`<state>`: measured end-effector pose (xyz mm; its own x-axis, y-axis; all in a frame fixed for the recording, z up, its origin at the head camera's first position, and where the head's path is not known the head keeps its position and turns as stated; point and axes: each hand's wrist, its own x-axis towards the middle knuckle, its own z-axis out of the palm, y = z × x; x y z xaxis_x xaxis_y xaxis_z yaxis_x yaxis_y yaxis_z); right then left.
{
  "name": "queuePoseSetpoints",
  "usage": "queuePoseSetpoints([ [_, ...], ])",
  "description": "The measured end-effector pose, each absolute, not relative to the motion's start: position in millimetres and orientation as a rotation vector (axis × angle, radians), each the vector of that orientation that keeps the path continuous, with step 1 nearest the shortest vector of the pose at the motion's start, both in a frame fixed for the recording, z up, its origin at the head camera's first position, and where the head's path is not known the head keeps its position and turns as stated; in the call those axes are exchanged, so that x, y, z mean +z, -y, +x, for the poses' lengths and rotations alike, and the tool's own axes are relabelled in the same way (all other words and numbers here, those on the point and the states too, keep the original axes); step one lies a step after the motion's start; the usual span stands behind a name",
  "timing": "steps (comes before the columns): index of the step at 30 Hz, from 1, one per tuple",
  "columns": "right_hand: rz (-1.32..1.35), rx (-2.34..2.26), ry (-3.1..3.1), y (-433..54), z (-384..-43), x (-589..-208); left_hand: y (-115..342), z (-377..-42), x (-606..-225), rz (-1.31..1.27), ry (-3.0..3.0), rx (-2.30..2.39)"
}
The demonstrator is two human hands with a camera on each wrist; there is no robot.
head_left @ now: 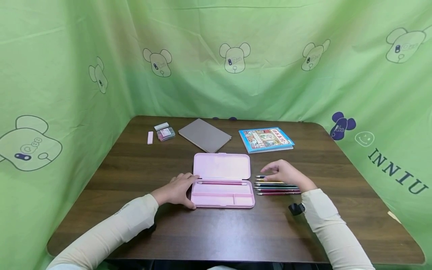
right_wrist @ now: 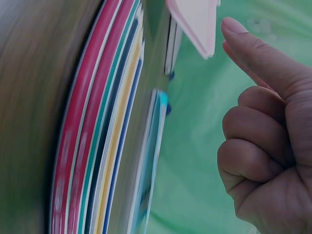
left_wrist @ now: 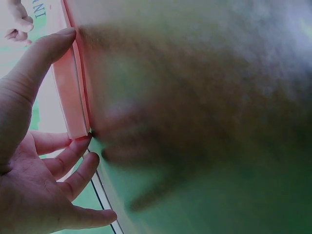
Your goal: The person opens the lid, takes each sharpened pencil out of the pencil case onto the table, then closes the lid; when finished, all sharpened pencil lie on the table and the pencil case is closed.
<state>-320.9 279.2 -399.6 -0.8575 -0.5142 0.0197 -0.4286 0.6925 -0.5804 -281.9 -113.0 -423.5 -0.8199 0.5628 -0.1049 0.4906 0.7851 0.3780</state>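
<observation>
A pink pencil case (head_left: 222, 200) lies unfolded on the table, its lid (head_left: 221, 165) laid back away from the person. One pink pencil (head_left: 221, 183) lies in its long rear compartment. My left hand (head_left: 178, 188) holds the case by its left side, thumb at the near corner and fingertips by the hinge; in the left wrist view the thumb presses the case edge (left_wrist: 73, 92). Over a row of colored pencils (head_left: 278, 189) right of the case hovers my right hand (head_left: 285, 174). It holds nothing: thumb and index finger extend close together, the other fingers are bent.
Behind the case lie a grey notebook (head_left: 204, 135) and a blue-bordered picture book (head_left: 266, 139). Toward the back left sit a small clear box (head_left: 165, 134), a white roll-shaped item (head_left: 161, 126) and a pale pink bar (head_left: 150, 137). Green curtains (head_left: 202, 93) hang around the table.
</observation>
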Motion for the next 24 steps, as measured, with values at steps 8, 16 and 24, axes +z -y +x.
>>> queuePoseSetpoints([
  [8, -0.861, -0.840, -2.647, -245.3, -325.0, -405.8, 113.1, -281.9, -425.9, 0.823, -2.764, 0.504],
  [16, -0.875, -0.707, -2.582, -222.5, -318.7, -411.2, 111.6, -282.4, -425.0, 0.821, -2.761, 0.508],
  [24, -0.874, -0.591, -2.605, -213.5, -316.4, -413.3, 112.7, -283.6, -424.3, 0.816, -2.762, 0.500],
])
